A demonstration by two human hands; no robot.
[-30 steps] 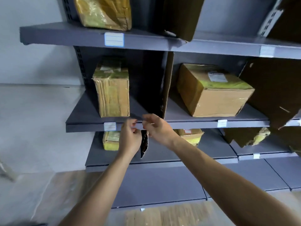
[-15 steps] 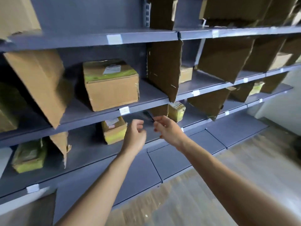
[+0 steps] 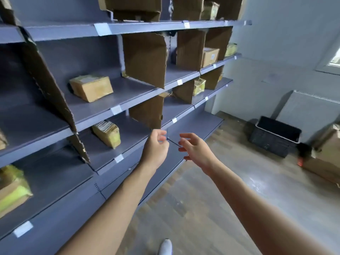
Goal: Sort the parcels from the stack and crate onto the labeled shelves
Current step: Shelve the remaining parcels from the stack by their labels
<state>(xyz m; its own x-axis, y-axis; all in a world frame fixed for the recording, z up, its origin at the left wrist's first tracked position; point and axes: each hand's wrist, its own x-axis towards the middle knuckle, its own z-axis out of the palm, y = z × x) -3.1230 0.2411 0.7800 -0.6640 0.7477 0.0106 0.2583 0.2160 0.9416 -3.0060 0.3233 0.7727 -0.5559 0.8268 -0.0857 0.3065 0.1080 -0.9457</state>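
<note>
Both hands hang empty in front of the grey shelf rack's (image 3: 139, 27) lower tiers: left hand (image 3: 155, 150) loosely curled around nothing, right hand (image 3: 195, 149) fingers spread and relaxed. In the rack, a yellow-taped parcel (image 3: 107, 133) lies on a low tier and a brown parcel (image 3: 91, 87) one tier above. A dark crate (image 3: 275, 136) sits on the floor off the rack's right end, beside blurred cartons (image 3: 327, 162), possibly the stack.

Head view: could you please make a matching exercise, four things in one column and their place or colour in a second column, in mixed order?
1. crate
2. shoe
3. box
4. left hand

A. on a shelf
B. white, at the bottom edge
C. in the air, holding nothing
D. dark, by the wall

Pairs: 1-D, 2-B, 3-A, 4-C
</note>
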